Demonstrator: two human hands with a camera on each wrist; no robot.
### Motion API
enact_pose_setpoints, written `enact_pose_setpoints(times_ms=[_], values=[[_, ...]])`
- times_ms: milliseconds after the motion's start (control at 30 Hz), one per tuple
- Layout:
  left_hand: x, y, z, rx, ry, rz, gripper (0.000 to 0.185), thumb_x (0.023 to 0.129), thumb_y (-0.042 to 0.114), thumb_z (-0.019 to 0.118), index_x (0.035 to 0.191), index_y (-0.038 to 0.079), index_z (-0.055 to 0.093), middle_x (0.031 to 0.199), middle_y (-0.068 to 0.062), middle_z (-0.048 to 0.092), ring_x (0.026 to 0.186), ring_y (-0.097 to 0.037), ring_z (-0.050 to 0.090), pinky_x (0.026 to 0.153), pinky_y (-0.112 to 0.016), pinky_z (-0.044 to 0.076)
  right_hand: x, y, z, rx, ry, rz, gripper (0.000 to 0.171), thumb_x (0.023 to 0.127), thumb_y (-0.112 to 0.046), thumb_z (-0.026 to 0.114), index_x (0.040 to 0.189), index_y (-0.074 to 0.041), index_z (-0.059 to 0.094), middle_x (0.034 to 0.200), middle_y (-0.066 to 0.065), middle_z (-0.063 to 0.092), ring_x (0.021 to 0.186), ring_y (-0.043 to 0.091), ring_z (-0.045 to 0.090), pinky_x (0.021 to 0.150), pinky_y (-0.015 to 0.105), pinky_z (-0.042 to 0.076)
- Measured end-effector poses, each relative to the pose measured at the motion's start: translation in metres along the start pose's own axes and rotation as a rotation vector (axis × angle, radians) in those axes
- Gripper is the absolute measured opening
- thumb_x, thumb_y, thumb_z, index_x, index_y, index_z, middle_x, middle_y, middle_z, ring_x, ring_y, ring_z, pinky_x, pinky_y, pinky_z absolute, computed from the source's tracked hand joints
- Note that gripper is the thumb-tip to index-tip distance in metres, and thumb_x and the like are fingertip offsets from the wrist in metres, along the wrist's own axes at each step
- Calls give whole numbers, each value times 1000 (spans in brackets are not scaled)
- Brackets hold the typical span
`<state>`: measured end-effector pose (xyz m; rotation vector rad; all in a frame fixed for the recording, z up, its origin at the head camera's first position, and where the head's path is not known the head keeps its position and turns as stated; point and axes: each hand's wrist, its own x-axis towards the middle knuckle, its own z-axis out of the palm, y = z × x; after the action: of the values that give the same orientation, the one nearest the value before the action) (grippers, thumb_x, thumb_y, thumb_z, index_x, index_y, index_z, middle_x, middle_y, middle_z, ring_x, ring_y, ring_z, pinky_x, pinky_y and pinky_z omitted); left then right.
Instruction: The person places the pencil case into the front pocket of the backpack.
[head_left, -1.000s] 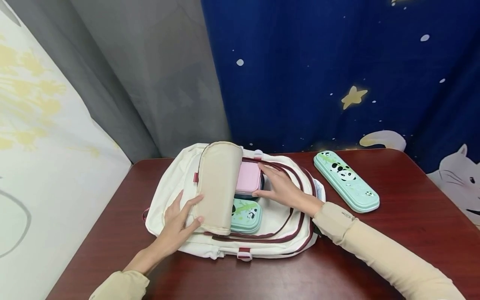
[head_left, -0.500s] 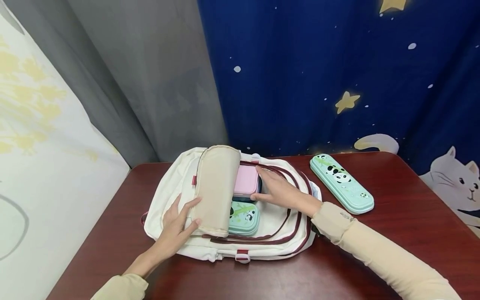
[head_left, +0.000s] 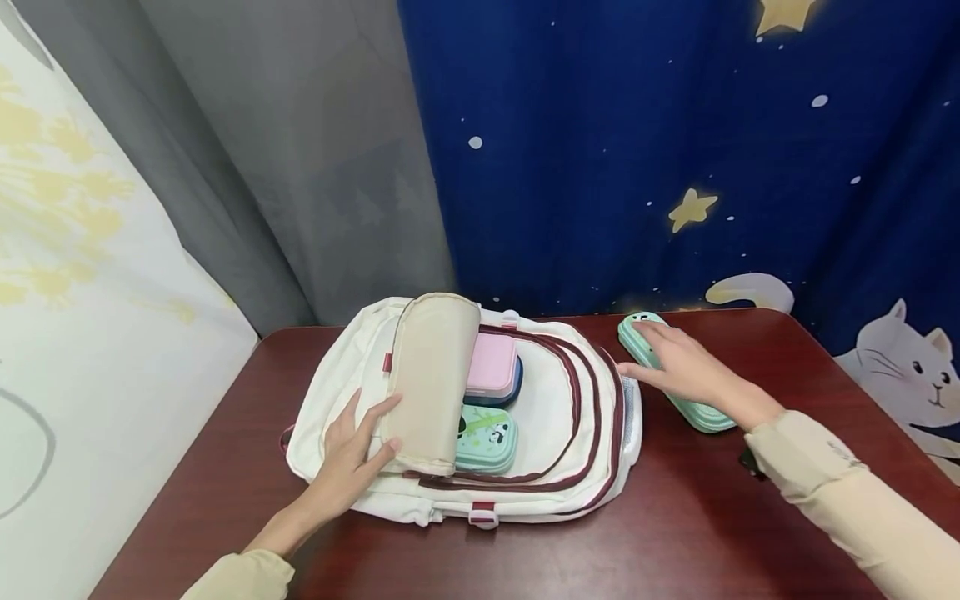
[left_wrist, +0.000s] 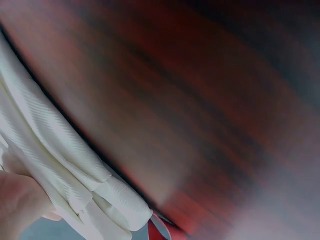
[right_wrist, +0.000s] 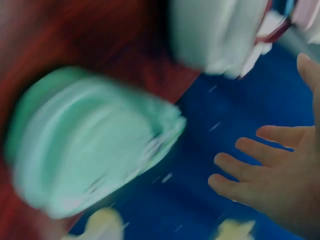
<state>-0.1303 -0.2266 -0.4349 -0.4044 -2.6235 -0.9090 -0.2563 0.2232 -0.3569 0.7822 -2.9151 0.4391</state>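
Observation:
A white backpack (head_left: 543,417) with dark red zips lies on the table. Its beige flap (head_left: 435,375) is folded back, and my left hand (head_left: 352,454) rests at the flap's near left edge with spread fingers. Sticking out from under the flap are a pink box (head_left: 492,364) on a dark blue base and a mint-green panda case (head_left: 489,437). My right hand (head_left: 682,367), empty, with straight spread fingers, is over a second mint-green panda pencil case (head_left: 705,415) to the right of the backpack. In the right wrist view this pencil case (right_wrist: 95,145) is blurred.
Everything lies on a dark red wooden table (head_left: 570,558). Behind its far edge hang a grey curtain (head_left: 315,167) and a blue starry curtain (head_left: 570,167). A white patterned cloth (head_left: 97,350) hangs at the left.
My right hand has left the pink box and moved right, over the loose pencil case. The left hand stays at the flap.

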Motion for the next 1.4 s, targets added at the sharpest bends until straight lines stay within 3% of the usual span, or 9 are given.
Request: enact_pose_setpoints(times_ms=[267,467,700,833,1067,1233,1400], values=[[1,-2,1,2,6,10,54,90,28,59,140,29,39,146,-27,14,130,-48,11,94,-64,9,-33,45,-4,-79,-51,151,90,84,-61,54,141,5,33,138,36,28,119,55,33,90,66,30],[1,-2,4,-6,10,16,53,90,26,59,139,28,40,145,-28,14,130,-49,11,94,-64,9,-42,64,8,-17,-99,216,96,82,-61,56,142,8,25,137,40,25,119,57,31,92,65,28],[0,-2,5,-3,15,8,54,90,27,59,140,29,39,145,-28,14,129,-50,12,93,-65,9,-44,66,27,71,-83,236,107,80,-62,59,144,10,13,139,37,23,120,50,34,94,61,30],[1,-2,4,3,18,13,54,90,27,59,140,29,39,145,-28,15,129,-51,13,93,-65,10,-46,65,36,31,-27,229,109,77,-59,64,144,10,12,136,35,27,116,49,37,91,61,32],[0,-3,3,14,5,15,54,90,26,58,140,27,38,145,-29,14,129,-50,13,93,-65,10,-47,64,48,-54,43,234,99,80,-48,65,144,9,16,133,33,32,114,48,40,85,60,37],[0,-2,2,13,-34,6,54,92,28,55,142,28,35,146,-29,10,129,-51,11,92,-66,8,-48,66,49,-84,27,252,97,81,-49,63,145,6,15,136,32,28,115,49,39,84,61,38],[1,-2,2,11,-31,15,55,92,27,56,142,27,35,146,-28,11,130,-49,10,93,-65,8,-49,65,47,-87,-5,273,106,77,-59,63,146,4,12,138,32,26,117,49,37,80,63,39]])
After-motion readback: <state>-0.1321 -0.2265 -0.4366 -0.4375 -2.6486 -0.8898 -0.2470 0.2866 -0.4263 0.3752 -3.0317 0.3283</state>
